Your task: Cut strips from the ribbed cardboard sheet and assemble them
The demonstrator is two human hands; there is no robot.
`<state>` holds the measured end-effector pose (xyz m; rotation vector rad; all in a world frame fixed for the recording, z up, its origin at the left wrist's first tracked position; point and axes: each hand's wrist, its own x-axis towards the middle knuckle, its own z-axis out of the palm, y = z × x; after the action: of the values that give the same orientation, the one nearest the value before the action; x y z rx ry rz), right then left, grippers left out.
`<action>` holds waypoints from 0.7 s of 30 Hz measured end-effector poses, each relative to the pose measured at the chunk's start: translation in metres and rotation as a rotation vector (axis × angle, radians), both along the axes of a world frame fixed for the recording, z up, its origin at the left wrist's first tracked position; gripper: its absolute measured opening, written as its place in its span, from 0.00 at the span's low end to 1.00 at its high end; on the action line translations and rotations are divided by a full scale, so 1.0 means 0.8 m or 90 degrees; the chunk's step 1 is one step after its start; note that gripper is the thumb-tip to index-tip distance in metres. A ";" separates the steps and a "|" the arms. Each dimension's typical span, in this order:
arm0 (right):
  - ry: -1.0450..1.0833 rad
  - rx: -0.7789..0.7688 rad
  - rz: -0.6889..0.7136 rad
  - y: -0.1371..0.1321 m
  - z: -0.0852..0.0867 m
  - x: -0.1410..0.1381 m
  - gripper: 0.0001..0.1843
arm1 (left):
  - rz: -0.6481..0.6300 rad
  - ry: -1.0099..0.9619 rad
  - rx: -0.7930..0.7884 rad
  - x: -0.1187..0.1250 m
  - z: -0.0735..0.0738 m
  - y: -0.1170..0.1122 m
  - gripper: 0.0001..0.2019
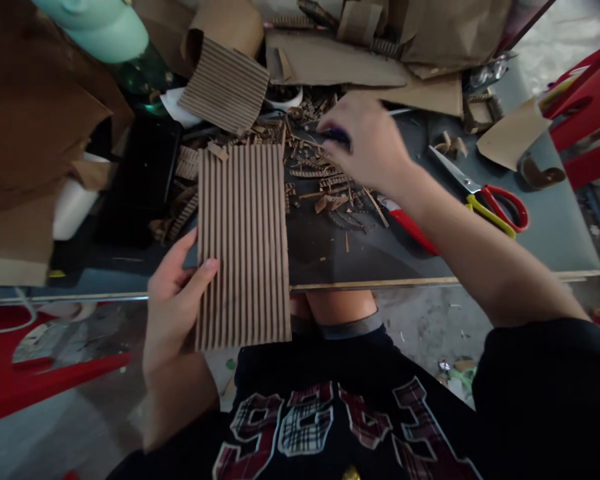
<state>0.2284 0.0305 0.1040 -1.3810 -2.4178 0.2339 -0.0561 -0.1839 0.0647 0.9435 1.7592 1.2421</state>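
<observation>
My left hand [173, 313] grips the left edge of a rectangular sheet of corrugated cardboard [243, 243], thumb on top, holding it over the table's front edge. My right hand [367, 143] reaches across the dark table [555, 227] over a heap of cardboard scraps [325, 183]. Its fingers are closed on a small dark blue object [336, 135] that I cannot name; the hand is slightly blurred.
Scissors with red and yellow handles [490, 200] lie right of my forearm, a red-handled tool [410, 227] partly under it. A second corrugated piece [225, 90] and brown paper [330, 57] crowd the table's back. Red plastic furniture [590, 100] stands right and lower left.
</observation>
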 end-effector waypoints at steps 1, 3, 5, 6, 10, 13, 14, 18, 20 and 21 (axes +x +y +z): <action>-0.022 -0.022 0.060 -0.005 -0.010 -0.014 0.07 | -0.012 -0.009 -0.019 0.004 0.001 0.000 0.37; -0.061 -0.038 0.100 -0.007 -0.035 -0.040 0.02 | -0.034 -0.014 -0.060 0.012 0.004 0.000 0.37; -0.091 -0.052 0.079 -0.003 -0.053 -0.058 0.06 | -0.061 -0.014 -0.084 0.015 0.007 -0.002 0.38; -0.102 -0.058 0.066 0.000 -0.055 -0.062 0.08 | -0.072 -0.018 -0.087 0.014 0.008 -0.003 0.39; -0.019 -0.012 0.006 0.002 -0.018 -0.047 0.10 | -0.071 -0.044 -0.089 0.006 0.009 -0.004 0.38; 0.183 0.091 -0.092 -0.018 0.024 -0.018 0.08 | -0.117 0.014 -0.090 0.010 0.002 0.008 0.37; 0.251 0.113 -0.107 -0.031 0.031 -0.010 0.09 | -0.148 0.055 -0.078 0.015 -0.001 0.016 0.38; 0.258 0.156 -0.081 -0.095 0.016 0.014 0.13 | -0.234 0.319 0.016 0.046 -0.008 0.051 0.31; 0.215 0.212 -0.018 -0.123 -0.008 0.023 0.13 | -0.259 0.437 0.015 0.058 -0.006 0.065 0.26; 0.204 0.244 0.028 -0.133 -0.020 0.027 0.12 | -0.266 0.488 0.019 0.061 -0.005 0.071 0.25</action>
<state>0.2499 -0.0763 0.0878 -1.0329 -2.0929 -0.0023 -0.0075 -0.1274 0.0610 1.8633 1.9343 0.6658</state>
